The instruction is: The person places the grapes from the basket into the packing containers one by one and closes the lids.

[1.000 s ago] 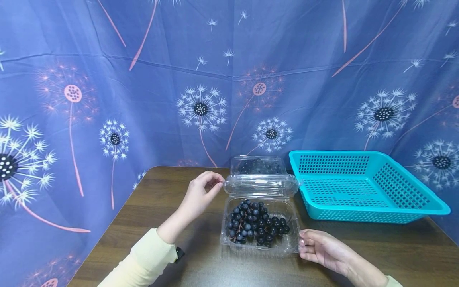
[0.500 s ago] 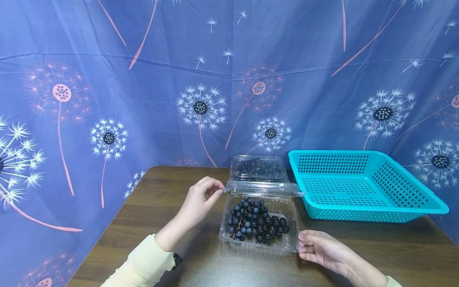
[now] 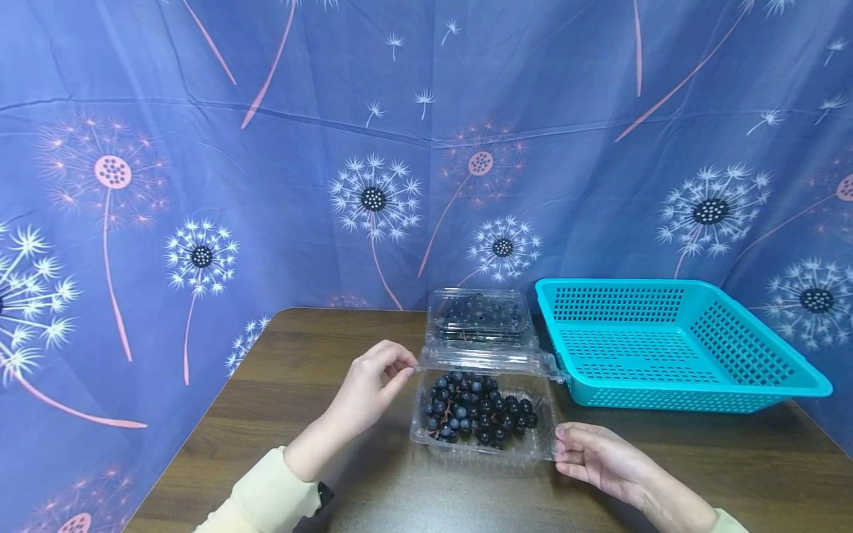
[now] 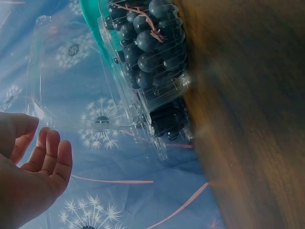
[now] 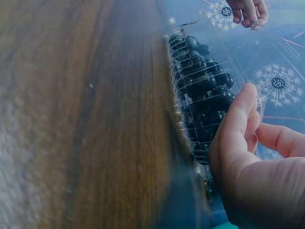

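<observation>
A brown wooden table (image 3: 300,385) carries a turquoise basket (image 3: 673,348) on its far right and, just left of that, a second clear box of dark fruit (image 3: 480,314) at the far edge. Near the middle lies the open clear clamshell (image 3: 483,444) holding dark grapes (image 3: 476,411). The left hand (image 3: 369,381) pinches the left corner of its folded-back lid (image 3: 486,360), and the right hand (image 3: 593,455) rests with relaxed, slightly curled fingers against the tray's near right corner.
</observation>
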`<state>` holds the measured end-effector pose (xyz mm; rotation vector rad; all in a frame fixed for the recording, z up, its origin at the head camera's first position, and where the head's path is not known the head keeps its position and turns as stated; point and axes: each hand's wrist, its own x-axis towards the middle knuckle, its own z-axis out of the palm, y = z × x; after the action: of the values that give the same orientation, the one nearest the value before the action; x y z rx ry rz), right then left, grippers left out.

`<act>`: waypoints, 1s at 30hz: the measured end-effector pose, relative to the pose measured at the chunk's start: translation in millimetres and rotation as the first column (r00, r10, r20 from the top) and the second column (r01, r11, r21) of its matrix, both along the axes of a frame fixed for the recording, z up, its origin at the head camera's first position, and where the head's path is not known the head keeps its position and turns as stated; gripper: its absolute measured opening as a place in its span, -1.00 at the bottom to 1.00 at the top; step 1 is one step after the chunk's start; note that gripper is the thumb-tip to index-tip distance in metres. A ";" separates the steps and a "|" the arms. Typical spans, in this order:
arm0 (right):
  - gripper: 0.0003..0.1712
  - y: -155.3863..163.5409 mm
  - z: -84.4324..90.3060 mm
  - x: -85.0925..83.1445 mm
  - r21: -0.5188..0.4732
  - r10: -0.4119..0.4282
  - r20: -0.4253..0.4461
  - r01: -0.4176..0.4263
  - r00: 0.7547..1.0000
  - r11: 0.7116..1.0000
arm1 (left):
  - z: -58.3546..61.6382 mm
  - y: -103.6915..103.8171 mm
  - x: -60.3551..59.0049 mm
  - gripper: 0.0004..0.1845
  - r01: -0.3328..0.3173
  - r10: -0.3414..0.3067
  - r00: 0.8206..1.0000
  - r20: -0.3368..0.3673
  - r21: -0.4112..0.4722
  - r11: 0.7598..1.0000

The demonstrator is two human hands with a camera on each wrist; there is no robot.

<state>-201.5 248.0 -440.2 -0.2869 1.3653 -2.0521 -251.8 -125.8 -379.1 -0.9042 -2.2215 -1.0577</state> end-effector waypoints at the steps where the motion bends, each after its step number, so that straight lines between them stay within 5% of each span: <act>1: -0.69 0.3 -0.2 -0.2 0.001 -0.004 0.001 0.004 1.000 1.000 | -0.8 -0.2 0.8 -0.87 0.006 -0.006 1.000 -0.003 -0.002 1.000; 22: -0.67 10.0 1.7 -2.1 -0.047 -0.048 -0.006 0.047 0.999 0.998 | -12.8 -0.7 13.4 -0.87 0.095 -0.104 0.991 -0.081 -0.104 0.990; 30: -0.70 10.3 6.6 -0.6 0.003 -0.089 0.033 0.089 0.995 0.996 | -18.0 -0.9 16.8 -0.83 0.061 -0.095 0.982 -0.163 -0.201 0.978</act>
<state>-202.1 258.3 -433.6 -0.1931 1.3825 -2.1189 -235.1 -126.6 -397.1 -1.1308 -2.1868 -0.7715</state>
